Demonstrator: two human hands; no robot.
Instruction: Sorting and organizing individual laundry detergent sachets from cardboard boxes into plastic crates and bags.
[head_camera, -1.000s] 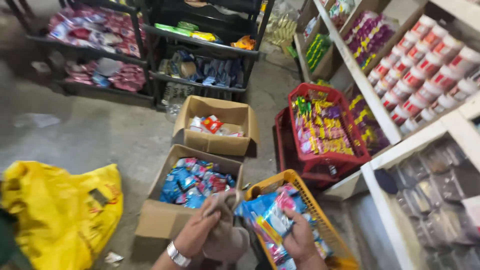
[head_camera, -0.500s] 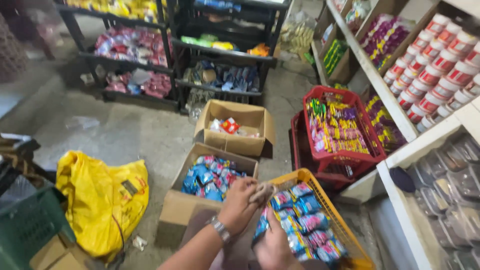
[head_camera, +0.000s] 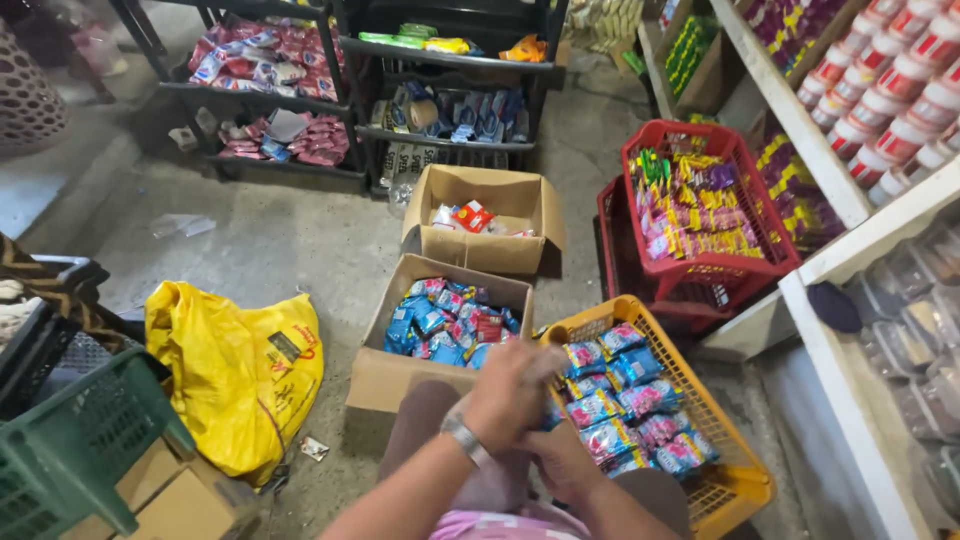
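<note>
The person sits low on the concrete floor (head_camera: 300, 250), and both forearms come up from the bottom edge and meet in front of the knees. The left hand (head_camera: 510, 390) is raised a little, its back turned up, with a metal wristwatch (head_camera: 465, 438) on the wrist; the fingers curl down over the near rim of the yellow plastic basket (head_camera: 735, 470). The hand is blurred, so I cannot tell if it grasps something or is only bent. The right hand (head_camera: 560, 462) lies lower, just under the left one and touching it, the palm side hidden; whether it is clenched or loose I also cannot tell.

The yellow plastic basket stands just to the right of the hands and holds blue and pink snack packets (head_camera: 625, 405) in a loose pile, the nearest ones directly beside the left fingers. Just beyond the hands there is an open cardboard box (head_camera: 385, 375) with small blue and red sachets (head_camera: 450, 325). Behind it stands a second cardboard box (head_camera: 520, 205), almost bare, with a few red and white packs inside. To the right, a red basket (head_camera: 700, 270) full of pink and yellow packets sits near a white shelf (head_camera: 850, 250). To the left lies a crumpled yellow plastic bag (head_camera: 230, 365), and beside it a green crate (head_camera: 70, 455). Black racks (head_camera: 350, 100) with more packets stand at the far side
</note>
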